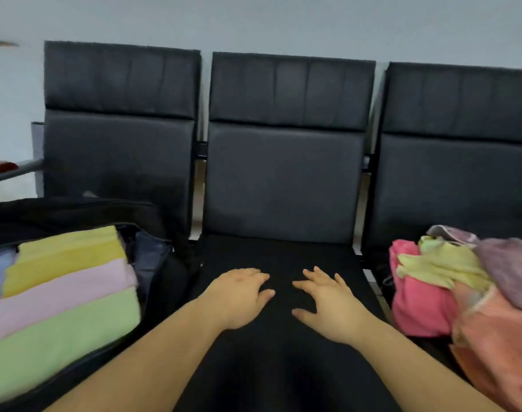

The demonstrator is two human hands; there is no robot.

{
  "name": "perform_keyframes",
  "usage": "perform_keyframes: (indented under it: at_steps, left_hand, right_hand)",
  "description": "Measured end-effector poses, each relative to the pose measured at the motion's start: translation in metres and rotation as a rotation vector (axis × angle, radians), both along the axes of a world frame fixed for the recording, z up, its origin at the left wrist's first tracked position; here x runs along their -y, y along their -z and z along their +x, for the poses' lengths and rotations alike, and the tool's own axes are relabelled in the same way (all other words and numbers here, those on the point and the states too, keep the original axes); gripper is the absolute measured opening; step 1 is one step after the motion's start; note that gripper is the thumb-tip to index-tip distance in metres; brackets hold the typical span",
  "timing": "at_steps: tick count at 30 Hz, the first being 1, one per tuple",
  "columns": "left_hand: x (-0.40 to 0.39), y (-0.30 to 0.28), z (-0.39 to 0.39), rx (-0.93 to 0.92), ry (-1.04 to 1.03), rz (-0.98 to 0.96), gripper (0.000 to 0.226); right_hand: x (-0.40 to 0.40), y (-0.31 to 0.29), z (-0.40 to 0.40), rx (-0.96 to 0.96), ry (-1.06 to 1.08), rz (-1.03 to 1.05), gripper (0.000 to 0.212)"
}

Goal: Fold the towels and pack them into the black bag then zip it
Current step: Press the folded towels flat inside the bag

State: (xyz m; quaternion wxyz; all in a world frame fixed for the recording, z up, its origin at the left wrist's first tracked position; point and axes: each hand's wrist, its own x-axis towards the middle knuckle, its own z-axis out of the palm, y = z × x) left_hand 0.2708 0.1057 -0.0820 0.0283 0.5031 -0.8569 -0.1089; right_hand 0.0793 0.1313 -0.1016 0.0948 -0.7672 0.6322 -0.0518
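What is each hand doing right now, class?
Left hand: open, flat on the middle seat, holding nothing.
Right hand: open, fingers spread on the same seat, holding nothing.

The black bag (152,230) ran off the left and bottom edges, so its full outline and its zip could not be seen. Folded towels (63,295) inside it hid the bag's floor; a pale blue one at the far left was cut by the edge. The heap of unfolded towels (450,292) ran off the right edge, too tangled and blurred to count. Both forearms left the picture at the bottom.
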Motion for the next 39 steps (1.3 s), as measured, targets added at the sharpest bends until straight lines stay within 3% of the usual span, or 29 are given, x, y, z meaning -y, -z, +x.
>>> perform_keyframes:
  at_steps: [8, 14, 19, 25, 30, 33, 37, 39]
  left_hand:
    - [-0.022, -0.004, -0.164, -0.085, 0.197, 0.091, 0.049]
    - [-0.023, 0.01, -0.266, -0.244, 0.252, 0.164, 0.043]
    - [-0.026, 0.015, -0.336, -0.463, 0.247, 0.243, 0.031]
    - [-0.021, 0.021, -0.384, -0.557, 0.135, 0.331, 0.05]
    - [-0.019, 0.037, -0.39, -0.668, 0.027, 0.399, 0.029]
    - [-0.011, 0.039, -0.386, -0.772, -0.007, 0.419, 0.012]
    - [-0.006, 0.027, -0.374, -0.821, -0.036, 0.35, 0.017]
    - [-0.005, 0.02, -0.372, -0.847, -0.064, 0.304, 0.016]
  right_hand:
    - [-0.058, 0.01, -0.166, 0.04, 0.398, -0.214, 0.059]
    - [-0.081, 0.009, -0.254, 0.301, 0.735, -0.523, 0.041]
    - [-0.088, 0.013, -0.301, 0.368, 0.986, -0.48, 0.056]
    - [-0.082, 0.023, -0.322, 0.463, 1.095, -0.403, 0.083]
    - [-0.079, 0.021, -0.327, 0.617, 1.016, -0.409, 0.04]
    - [-0.081, 0.013, -0.323, 0.754, 0.963, -0.574, 0.016]
    - [-0.087, 0.004, -0.321, 0.916, 0.976, -0.851, 0.012]
    - [-0.092, -0.002, -0.313, 0.927, 0.896, -0.843, 0.016]
